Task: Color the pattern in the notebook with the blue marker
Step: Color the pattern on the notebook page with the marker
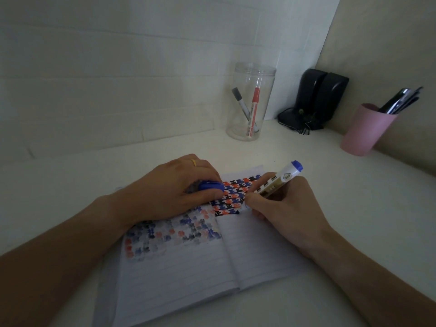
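Note:
An open lined notebook [188, 267] lies on the white desk in front of me. A pattern [236, 197] of small blue, red and black shapes fills the top of its right page; a fainter bleed-through of it shows on the left page. My right hand [283, 208] grips the blue marker [280, 182], its tip touching the lower edge of the pattern. My left hand [172, 190] rests on the left page, fingers curled around the marker's blue cap [211, 185].
A clear plastic jar [250, 102] with a red and a black marker stands behind the notebook. Two black speakers [318, 100] sit in the corner. A pink cup [365, 128] of pens is at the right, near the wall.

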A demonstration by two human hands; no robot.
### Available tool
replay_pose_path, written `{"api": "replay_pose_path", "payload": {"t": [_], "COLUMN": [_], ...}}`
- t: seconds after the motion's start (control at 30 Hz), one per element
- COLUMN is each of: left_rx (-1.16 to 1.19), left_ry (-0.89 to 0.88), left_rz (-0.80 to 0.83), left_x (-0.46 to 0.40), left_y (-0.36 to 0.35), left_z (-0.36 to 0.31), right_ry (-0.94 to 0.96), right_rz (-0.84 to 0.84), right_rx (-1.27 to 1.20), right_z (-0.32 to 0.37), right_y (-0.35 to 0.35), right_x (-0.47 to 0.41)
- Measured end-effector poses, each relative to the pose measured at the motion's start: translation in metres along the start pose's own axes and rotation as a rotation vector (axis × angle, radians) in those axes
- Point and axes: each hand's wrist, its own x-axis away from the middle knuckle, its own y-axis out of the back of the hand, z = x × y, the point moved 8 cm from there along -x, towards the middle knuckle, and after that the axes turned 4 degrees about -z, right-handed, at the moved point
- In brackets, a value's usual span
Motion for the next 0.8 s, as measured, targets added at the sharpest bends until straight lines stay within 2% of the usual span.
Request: {"api": "replay_pose_path", "payload": {"t": [0.13,0.4,0.67,0.8], "left_rx": [-0.001,-0.019,0.011,0.111], "left_ry": [0.001,0.014,0.068,0.179], "left_rz": [-0.002,0.011,-0.014,-0.178], "left_x": [0.001,-0.001,0.0,0.006], "left_y": [0.001,0.0,-0.002,0.024], "left_z": [-0.001,0.0,0.002,0.012], "right_ry": [-0.022,0.076,-0.188,-0.206], "right_rz": [0.023,-0.176,-0.118,-0.132], "right_rx": [-0.024,-0.47,-0.609,-0.691], "right_z": [-0.002,0.01,-0.02,-0.018], "right_y": [-0.002,0.027,0.012,0.003], "right_x": [-0.001,-0.01,-0.015,-0.021]}}
